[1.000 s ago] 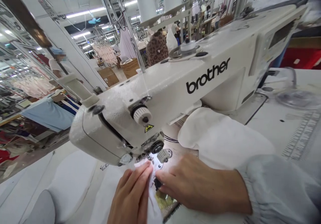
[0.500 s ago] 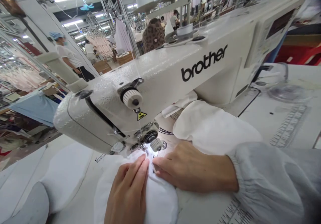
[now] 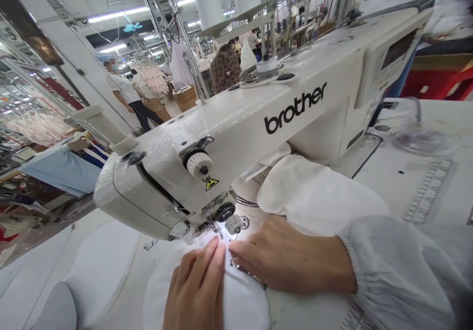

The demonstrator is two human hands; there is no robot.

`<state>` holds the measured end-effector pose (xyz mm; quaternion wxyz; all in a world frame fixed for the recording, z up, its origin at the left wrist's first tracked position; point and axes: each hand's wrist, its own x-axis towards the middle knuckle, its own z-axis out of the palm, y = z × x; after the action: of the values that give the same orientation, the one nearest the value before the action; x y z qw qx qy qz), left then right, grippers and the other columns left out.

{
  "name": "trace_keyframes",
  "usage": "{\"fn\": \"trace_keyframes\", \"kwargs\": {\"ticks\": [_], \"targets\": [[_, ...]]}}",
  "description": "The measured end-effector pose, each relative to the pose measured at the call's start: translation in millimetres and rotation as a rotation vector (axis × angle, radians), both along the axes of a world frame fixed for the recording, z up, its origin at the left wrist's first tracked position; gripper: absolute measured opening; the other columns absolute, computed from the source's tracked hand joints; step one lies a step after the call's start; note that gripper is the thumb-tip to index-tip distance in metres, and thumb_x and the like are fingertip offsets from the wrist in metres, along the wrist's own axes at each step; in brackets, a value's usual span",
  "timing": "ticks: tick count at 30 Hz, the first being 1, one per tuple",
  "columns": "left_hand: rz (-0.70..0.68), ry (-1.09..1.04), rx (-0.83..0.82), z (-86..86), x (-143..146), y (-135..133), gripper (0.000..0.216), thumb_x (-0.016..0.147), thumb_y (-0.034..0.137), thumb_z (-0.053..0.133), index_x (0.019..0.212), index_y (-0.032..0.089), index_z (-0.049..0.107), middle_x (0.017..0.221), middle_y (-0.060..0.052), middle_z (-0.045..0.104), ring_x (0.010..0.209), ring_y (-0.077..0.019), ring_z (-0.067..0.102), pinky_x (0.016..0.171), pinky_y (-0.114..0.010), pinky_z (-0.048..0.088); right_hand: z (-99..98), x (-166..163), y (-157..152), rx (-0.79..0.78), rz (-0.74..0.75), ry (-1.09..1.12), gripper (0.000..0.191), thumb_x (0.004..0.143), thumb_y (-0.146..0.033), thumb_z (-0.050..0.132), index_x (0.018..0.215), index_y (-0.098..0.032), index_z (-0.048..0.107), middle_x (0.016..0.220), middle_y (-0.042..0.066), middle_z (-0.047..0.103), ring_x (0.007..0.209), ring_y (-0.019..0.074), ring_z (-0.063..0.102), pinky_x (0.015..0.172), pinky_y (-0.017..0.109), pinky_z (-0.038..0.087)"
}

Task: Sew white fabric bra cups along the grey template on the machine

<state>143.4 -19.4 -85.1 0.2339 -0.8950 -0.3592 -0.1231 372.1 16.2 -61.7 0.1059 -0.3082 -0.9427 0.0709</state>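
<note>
White fabric [image 3: 244, 295] lies under the needle area of a white sewing machine [image 3: 229, 118]. My left hand [image 3: 199, 285] rests flat on this cloth, fingers stretched out side by side, the tips just in front of the lit presser foot [image 3: 218, 230]. To its right, my right hand [image 3: 281, 256] is closed at the cloth's edge, with thumb and forefinger close together near the foot. What lies beneath its curled fingers is partly hidden.
A second white fabric piece [image 3: 318, 192] lies behind my right wrist. Flat white pieces [image 3: 103, 261] and a grey rounded template [image 3: 57, 308] are at the left. A clear plastic dish [image 3: 424, 140] sits at the right. Farther back, a person [image 3: 125, 91] stands beyond the machine.
The view has shifted, so the machine head and both hands appear slightly lower and to the right. Both hands keep nearly the same place at the presser foot. The person behind appears in mid-stride.
</note>
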Motion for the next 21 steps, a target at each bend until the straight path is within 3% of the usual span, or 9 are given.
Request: {"fn": "trace_keyframes", "kwargs": {"ticks": [21], "targets": [[0.134,-0.214,0.001,-18.1,9.7,-5.0,0.036,0.09,0.013,0.045,0.125,0.017,0.056,0.124,-0.004,0.066,0.1,-0.0215,0.057,0.089,-0.035,0.046,2.4,-0.3,1.1,-0.051,0.007,0.003,0.012,0.094,-0.019,0.047,0.082,-0.018,0.051,0.067,0.0,0.063,0.045,0.0102,0.032,0.044,0.028,0.016]]}}
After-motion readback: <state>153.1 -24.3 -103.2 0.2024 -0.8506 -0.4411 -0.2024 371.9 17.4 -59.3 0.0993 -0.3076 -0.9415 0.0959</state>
